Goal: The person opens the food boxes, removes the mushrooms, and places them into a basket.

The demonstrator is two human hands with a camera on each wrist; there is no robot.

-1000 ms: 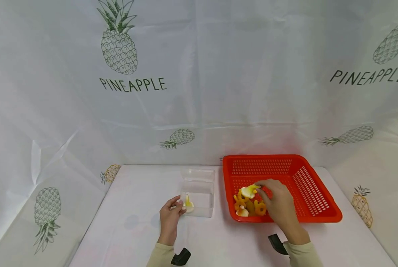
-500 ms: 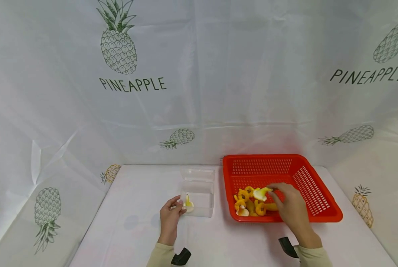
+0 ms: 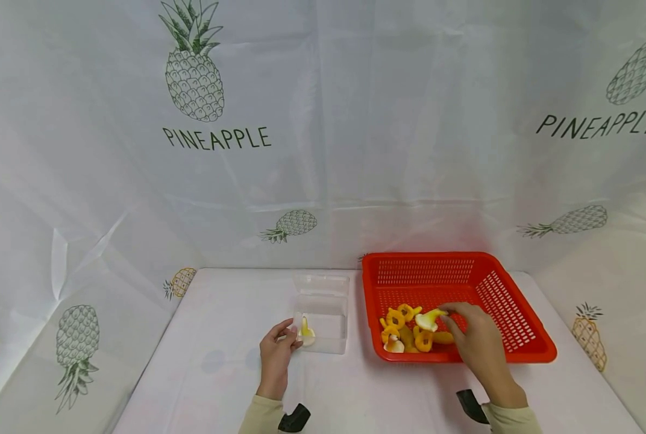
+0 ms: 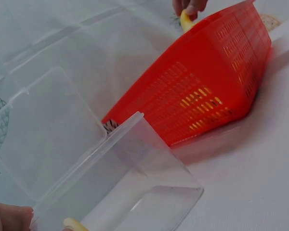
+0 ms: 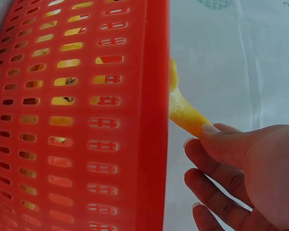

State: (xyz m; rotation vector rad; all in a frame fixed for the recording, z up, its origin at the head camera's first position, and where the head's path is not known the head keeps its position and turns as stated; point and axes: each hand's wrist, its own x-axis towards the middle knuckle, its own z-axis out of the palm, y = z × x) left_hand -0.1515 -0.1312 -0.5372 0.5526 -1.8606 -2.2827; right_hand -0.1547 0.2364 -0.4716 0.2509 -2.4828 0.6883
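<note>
My right hand pinches the yellow stem of a mushroom-shaped piece with a pale, flared end, over the left part of the red basket. The right wrist view has the thumb and forefinger on that yellow stem, while the basket wall hides its pale end. My left hand grips the left side of a clear plastic box, whose lid stands open at the back. Inside the box, beside the left fingertips, sits a similar yellow-and-white piece.
Several yellow pieces, some ring-shaped, lie heaped at the basket's front left. A white tabletop holds the box and basket side by side with a gap between. Behind them hangs a white pineapple-print sheet.
My right hand has moved right and slightly toward me with the pinched piece, uncovering more of the yellow pieces. The left hand and the box have stayed in place.
</note>
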